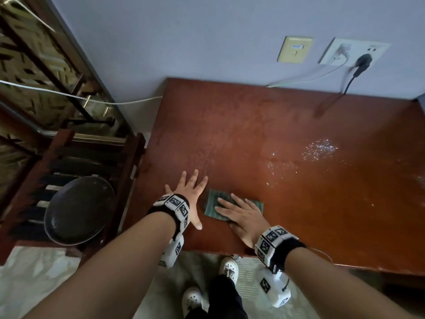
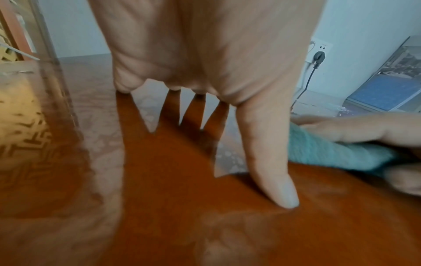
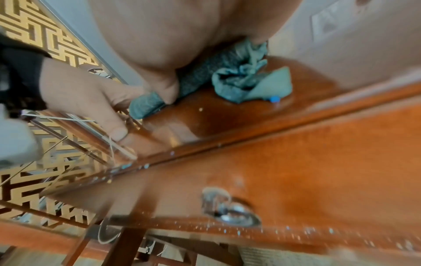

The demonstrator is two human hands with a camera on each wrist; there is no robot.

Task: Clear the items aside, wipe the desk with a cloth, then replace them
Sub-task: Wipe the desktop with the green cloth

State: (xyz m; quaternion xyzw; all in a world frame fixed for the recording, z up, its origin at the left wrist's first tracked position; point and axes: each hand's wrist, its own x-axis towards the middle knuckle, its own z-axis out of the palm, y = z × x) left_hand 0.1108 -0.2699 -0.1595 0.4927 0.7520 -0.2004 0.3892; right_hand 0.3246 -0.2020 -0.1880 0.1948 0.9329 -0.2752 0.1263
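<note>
A green striped cloth lies flat near the front edge of the reddish wooden desk. My right hand presses on it with straight fingers, covering most of it. Just left of the cloth, my left hand rests palm-down on the bare wood, fingers spread. In the left wrist view the left hand lies flat with its thumb pointing toward the camera, and the cloth shows at the right under the other hand. The right wrist view shows the cloth bunched under my palm.
Wet droplets glisten on the desk's right half. A black plug and cable hang from a wall socket behind the desk. A dark round pan sits on a wooden rack to the left. A book leans at the far right.
</note>
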